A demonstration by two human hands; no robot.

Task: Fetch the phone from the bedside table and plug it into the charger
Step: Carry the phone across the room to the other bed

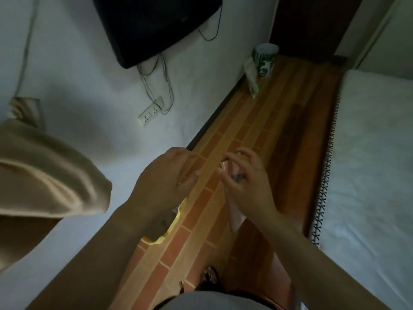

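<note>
My right hand point(245, 184) is raised over the floor, its thumb and fingers pinched on a small pale plug point(223, 164). A thin charger cable point(226, 194) hangs down from the plug. Under this hand shows a pale pinkish oblong shape point(234, 217), too blurred to name. My left hand point(167, 177) is close beside, back upward, fingers reaching toward the plug. A yellow-edged object point(171, 229) pokes out from under the left wrist; whether the hand holds it is hidden. No phone shows plainly.
A white power strip point(150, 115) hangs on the wall under a black TV point(156, 25) with dangling wires. A green-and-white cup point(266, 59) stands on the brick-pattern floor point(257, 121). A white bed point(368, 164) lies right; beige cloth point(44, 175) fills the left.
</note>
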